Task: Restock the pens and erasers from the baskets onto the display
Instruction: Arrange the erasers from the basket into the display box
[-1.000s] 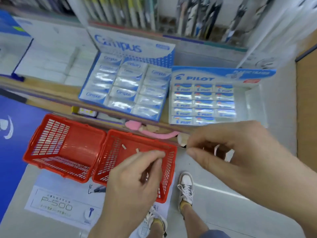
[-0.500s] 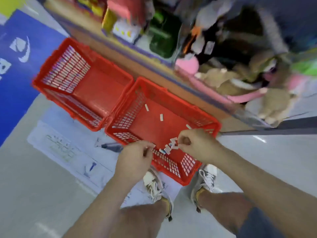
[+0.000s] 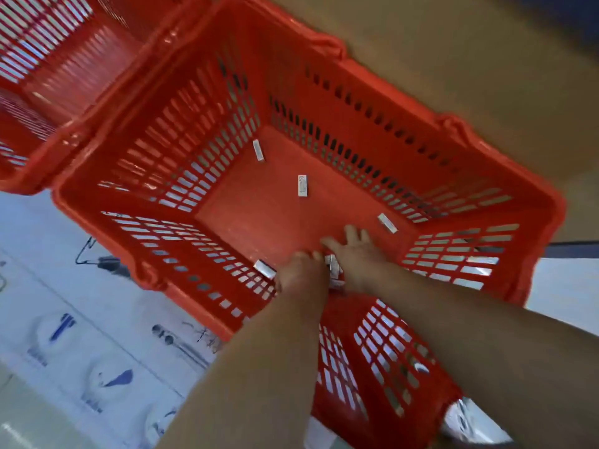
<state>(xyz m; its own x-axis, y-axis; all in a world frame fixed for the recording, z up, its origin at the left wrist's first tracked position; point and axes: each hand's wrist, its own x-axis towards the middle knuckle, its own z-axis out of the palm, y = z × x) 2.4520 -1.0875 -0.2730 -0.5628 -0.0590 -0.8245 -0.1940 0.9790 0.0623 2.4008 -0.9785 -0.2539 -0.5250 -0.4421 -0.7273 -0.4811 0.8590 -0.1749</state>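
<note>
I look straight down into a red basket (image 3: 486,202). Small white erasers lie loose on its floor: one at the far left (image 3: 258,150), one in the middle (image 3: 302,185), one by the right wall (image 3: 387,222), one at the near wall (image 3: 265,268). Both my hands reach into the near corner. My left hand (image 3: 299,273) has its fingers curled against a small bunch of erasers (image 3: 334,270) wedged between the two hands. My right hand (image 3: 356,254) lies beside it, fingers stretched out over the basket floor. The display is out of view.
A second red basket (image 3: 48,59) stands touching the first at the upper left. Both sit on a printed white and blue floor sheet (image 3: 81,319). A brown shelf base (image 3: 486,76) runs behind the baskets. A shoe (image 3: 470,422) shows at the lower right.
The view has dropped from the eraser display down into the basket. Both hands went from above the rim to its floor, and my right hand's fingers have stretched out.
</note>
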